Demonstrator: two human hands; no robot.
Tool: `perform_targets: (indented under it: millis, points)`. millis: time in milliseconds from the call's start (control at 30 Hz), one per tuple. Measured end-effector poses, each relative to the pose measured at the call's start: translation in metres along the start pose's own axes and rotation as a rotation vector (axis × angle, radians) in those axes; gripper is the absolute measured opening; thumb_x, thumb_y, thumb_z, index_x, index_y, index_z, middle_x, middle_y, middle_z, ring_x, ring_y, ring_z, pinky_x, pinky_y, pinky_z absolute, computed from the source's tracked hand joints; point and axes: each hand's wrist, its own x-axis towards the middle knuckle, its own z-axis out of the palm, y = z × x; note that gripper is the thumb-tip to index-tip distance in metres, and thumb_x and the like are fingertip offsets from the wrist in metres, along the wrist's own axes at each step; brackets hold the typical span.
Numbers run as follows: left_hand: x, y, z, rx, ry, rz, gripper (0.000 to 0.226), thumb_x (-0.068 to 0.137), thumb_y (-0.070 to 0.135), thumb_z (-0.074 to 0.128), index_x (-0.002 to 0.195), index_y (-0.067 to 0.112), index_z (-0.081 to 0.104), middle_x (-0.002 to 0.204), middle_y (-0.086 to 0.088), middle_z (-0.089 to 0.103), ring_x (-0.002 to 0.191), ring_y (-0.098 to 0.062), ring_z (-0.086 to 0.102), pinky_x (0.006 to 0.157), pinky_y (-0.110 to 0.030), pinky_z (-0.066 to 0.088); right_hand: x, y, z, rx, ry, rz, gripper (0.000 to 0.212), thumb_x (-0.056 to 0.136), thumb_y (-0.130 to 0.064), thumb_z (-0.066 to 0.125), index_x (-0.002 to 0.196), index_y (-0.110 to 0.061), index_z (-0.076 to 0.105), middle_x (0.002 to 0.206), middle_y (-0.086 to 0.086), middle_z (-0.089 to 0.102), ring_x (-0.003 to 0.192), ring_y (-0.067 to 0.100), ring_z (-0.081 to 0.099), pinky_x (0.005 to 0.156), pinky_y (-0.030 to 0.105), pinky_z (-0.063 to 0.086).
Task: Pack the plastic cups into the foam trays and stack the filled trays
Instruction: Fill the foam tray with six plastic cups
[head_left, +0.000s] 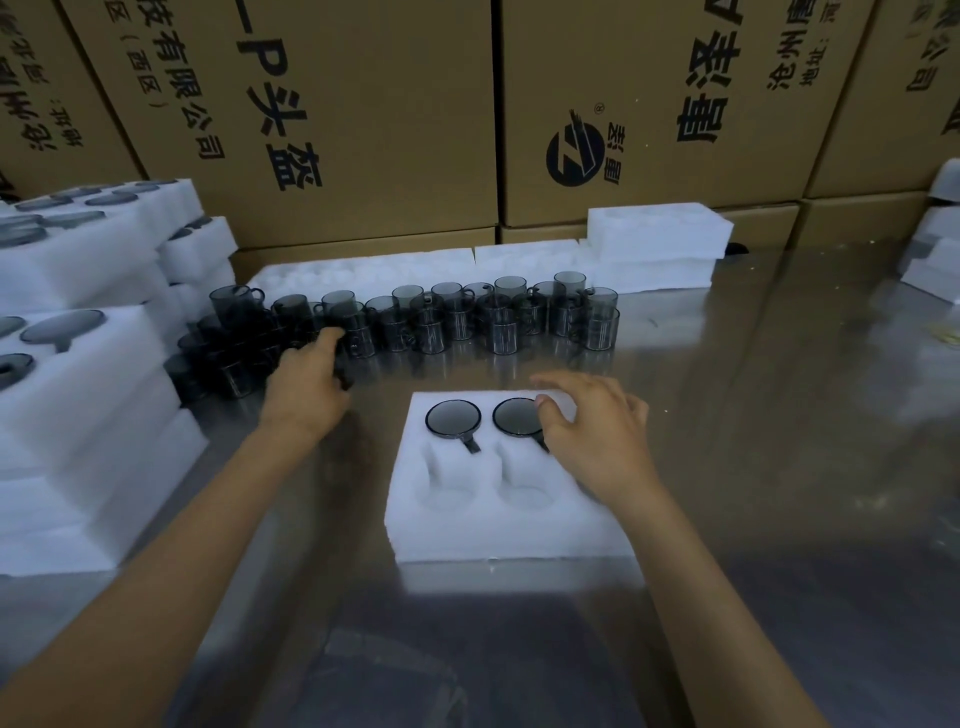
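Fingertips of my right hand rest spread on the smoky plastic cup seated in the white foam tray — press level; left hand curls around loose grey cups beyond, grip hidden.

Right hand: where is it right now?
Head view, right of centre: the right hand hovers over the far right corner of the foam tray, fingertips at the rim of the far-right cup.

Smoky grey cups, white foam tray
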Motion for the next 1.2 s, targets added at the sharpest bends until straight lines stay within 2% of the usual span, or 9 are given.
perform_targets:
  millis: [167, 267, 400, 567, 733, 833, 900, 1000, 1200]
  points:
    - [-0.036, 0.065, -0.017, -0.449, 0.06, 0.251, 0.063, 0.093, 0.0, 0.056, 0.143, 0.035, 0.043, 0.114, -0.001, 0.054, 0.109, -0.018, 0.054, 0.098, -0.032, 0.043, -0.002, -0.005, 0.0, 0.159, 0.136, -0.12, 0.035, 0.097, -0.027, 0.06, 0.131, -0.032, 0.061, 0.124, -0.014, 0.065, 0.125, 0.01, 0.049, 0.104, 0.023, 0.028]
    - [-0.064, 0.097, -0.019, -0.484, -0.045, 0.439, 0.071, 0.091, 0.0, 0.057, 0.141, 0.047, 0.038, 0.106, 0.014, 0.051, 0.101, -0.004, 0.054, 0.088, -0.018, 0.043, -0.004, -0.011, -0.004, 0.556, -0.056, -0.087, 0.065, 0.09, -0.02, 0.071, 0.147, -0.037, 0.043, 0.13, -0.02, 0.06, 0.125, -0.007, 0.049, 0.089, 0.004, 0.039]
    - [-0.078, 0.118, -0.016, -0.471, -0.095, 0.657, 0.072, 0.088, -0.008, 0.056, 0.144, 0.034, 0.043, 0.098, 0.037, 0.041, 0.104, -0.005, 0.049, 0.081, -0.015, 0.047, -0.001, -0.005, -0.01, 0.732, -0.171, -0.091, 0.081, 0.084, 0.007, 0.067, 0.149, -0.034, 0.04, 0.131, -0.015, 0.061, 0.124, 0.002, 0.056, 0.097, 0.022, 0.051]
    - [-0.079, 0.116, -0.018, -0.497, -0.027, 0.697, 0.072, 0.085, -0.011, 0.058, 0.145, 0.025, 0.045, 0.119, 0.023, 0.048, 0.117, -0.002, 0.045, 0.092, -0.018, 0.044, -0.002, -0.008, -0.016, 0.638, -0.087, -0.165, 0.064, 0.082, 0.002, 0.073, 0.131, -0.035, 0.054, 0.124, -0.015, 0.065, 0.121, 0.006, 0.058, 0.101, 0.042, 0.05]
    - [-0.078, 0.112, -0.012, -0.518, 0.028, 0.696, 0.083, 0.084, -0.009, 0.065, 0.151, 0.029, 0.035, 0.157, 0.016, 0.025, 0.142, -0.008, 0.034, 0.112, -0.032, 0.04, -0.004, -0.012, -0.019, 0.629, -0.092, -0.197, 0.065, 0.081, 0.002, 0.074, 0.132, -0.032, 0.052, 0.128, -0.018, 0.063, 0.124, 0.003, 0.056, 0.103, 0.05, 0.046]
    - [-0.079, 0.117, -0.005, -0.508, 0.074, 0.701, 0.08, 0.085, -0.003, 0.068, 0.151, 0.028, 0.036, 0.162, 0.016, 0.018, 0.148, -0.005, 0.02, 0.11, -0.02, 0.035, -0.003, -0.01, -0.025, 0.658, -0.119, -0.181, 0.065, 0.08, 0.01, 0.07, 0.13, -0.029, 0.053, 0.129, -0.011, 0.064, 0.124, 0.005, 0.057, 0.106, 0.052, 0.044]
    - [-0.08, 0.121, -0.001, -0.54, 0.068, 0.652, 0.077, 0.085, 0.006, 0.072, 0.15, 0.028, 0.038, 0.161, 0.016, 0.021, 0.147, -0.002, 0.02, 0.114, -0.016, 0.028, -0.002, -0.005, -0.031, 0.729, -0.147, -0.167, 0.061, 0.079, 0.011, 0.068, 0.129, -0.023, 0.056, 0.127, -0.007, 0.067, 0.124, 0.008, 0.058, 0.106, 0.048, 0.046]
    - [-0.081, 0.132, 0.004, -0.704, -0.03, 0.499, 0.074, 0.083, 0.015, 0.077, 0.146, 0.035, 0.043, 0.144, 0.016, 0.05, 0.131, 0.003, 0.046, 0.106, -0.017, 0.039, 0.0, 0.006, -0.045, 0.924, -0.17, -0.145, 0.054, 0.075, -0.004, 0.066, 0.126, -0.02, 0.065, 0.123, 0.0, 0.07, 0.122, 0.015, 0.061, 0.094, 0.03, 0.053]
    - [-0.081, 0.17, 0.021, -0.691, -0.031, 0.481, 0.066, 0.07, 0.033, 0.088, 0.127, 0.041, 0.056, 0.114, 0.014, 0.061, 0.1, 0.006, 0.056, 0.087, -0.008, 0.042, 0.007, 0.03, -0.053, 1.055, -0.139, 0.025, 0.031, 0.093, -0.012, 0.053, 0.116, -0.013, 0.074, 0.117, 0.012, 0.073, 0.118, 0.028, 0.065, 0.105, 0.043, 0.047]
